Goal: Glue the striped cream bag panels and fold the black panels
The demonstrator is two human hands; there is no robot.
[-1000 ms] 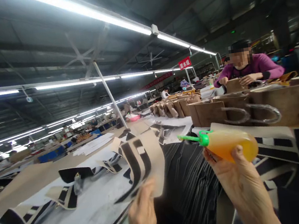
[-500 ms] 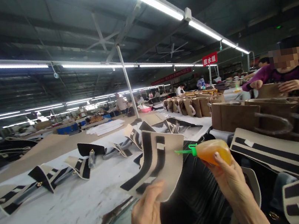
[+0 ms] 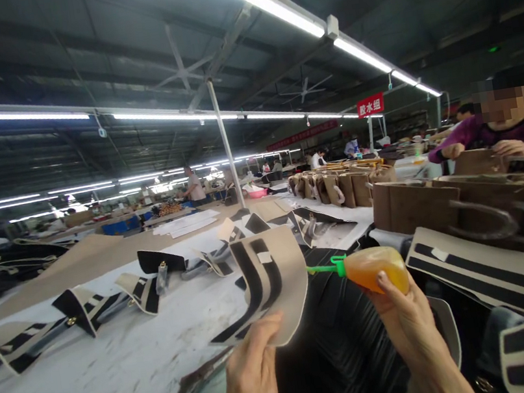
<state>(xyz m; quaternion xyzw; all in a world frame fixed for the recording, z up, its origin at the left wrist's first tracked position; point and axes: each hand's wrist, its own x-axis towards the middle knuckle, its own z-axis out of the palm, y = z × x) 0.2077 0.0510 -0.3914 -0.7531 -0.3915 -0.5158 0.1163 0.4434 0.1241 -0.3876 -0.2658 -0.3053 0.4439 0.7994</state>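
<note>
My left hand (image 3: 255,371) pinches the lower edge of a curved beige panel (image 3: 289,271) with black stripes and small white patches. The panel stands tilted above the table, its striped face toward me. In my right hand (image 3: 402,313) is a squeeze bottle (image 3: 376,268) of orange-yellow liquid, lying on its side with the fingers wrapped round it from below. Its green nozzle (image 3: 325,268) points left, and the tip is at or very near the panel's right edge; whether they touch I cannot tell. Dark, wrinkled material (image 3: 347,341) lies below, between my hands.
Several striped flap pieces (image 3: 141,292) with metal clasps lie on the white-covered table (image 3: 97,379). Long striped panels (image 3: 499,266) are on the right, before brown bags (image 3: 415,203) with plastic-wrapped handles. A co-worker in a purple top (image 3: 470,139) handles a brown piece behind them.
The beige panel has shifted left and turned, curving more, so its right edge now lies by the nozzle tip instead of behind it. The bottle has barely moved.
</note>
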